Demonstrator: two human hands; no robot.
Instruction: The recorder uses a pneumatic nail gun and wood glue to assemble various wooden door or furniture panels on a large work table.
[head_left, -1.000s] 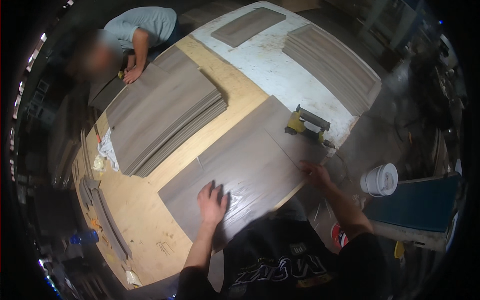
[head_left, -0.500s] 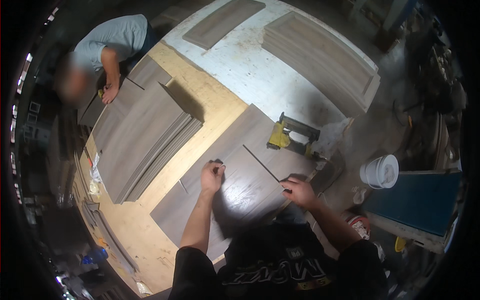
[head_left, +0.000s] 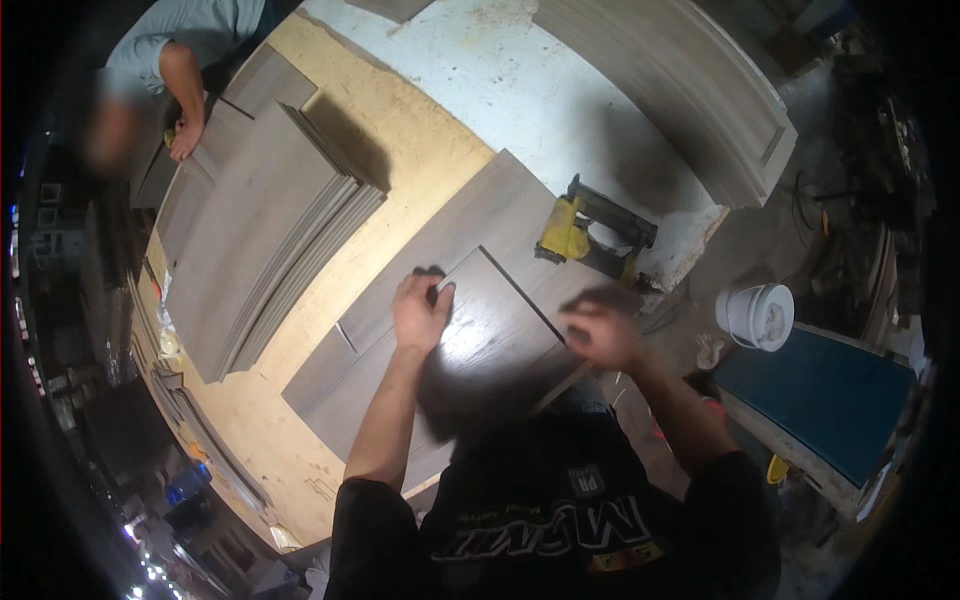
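In front of me lies a grey-brown wood-grain panel [head_left: 400, 385] with a thin dark line [head_left: 520, 295], a gap or strip, running across it. My left hand [head_left: 422, 315] is over the panel's middle, its thumb and fingers curled together in a pinch; anything between them is too small to make out. Beside the near end of the dark line is my right hand [head_left: 605, 332], its fingers smeared by motion, so their hold cannot be read. A yellow and black nail gun [head_left: 590, 235] rests on the panel's far right part. At the left, a short slit [head_left: 346, 337] shows on the panel.
A stack of similar panels [head_left: 270, 220] stands on the bare wooden tabletop [head_left: 420, 130] to the left. Another stack [head_left: 680, 80] sits far right. Across the table a co-worker's hand [head_left: 186, 138] touches a panel. A white bucket [head_left: 757, 315] stands right, by a blue-topped surface [head_left: 820, 400].
The view has shifted, moving the far stacks toward the top edge. My right hand's fingers have lifted and blurred beside the dark line; my left hand keeps its pinch over the panel.
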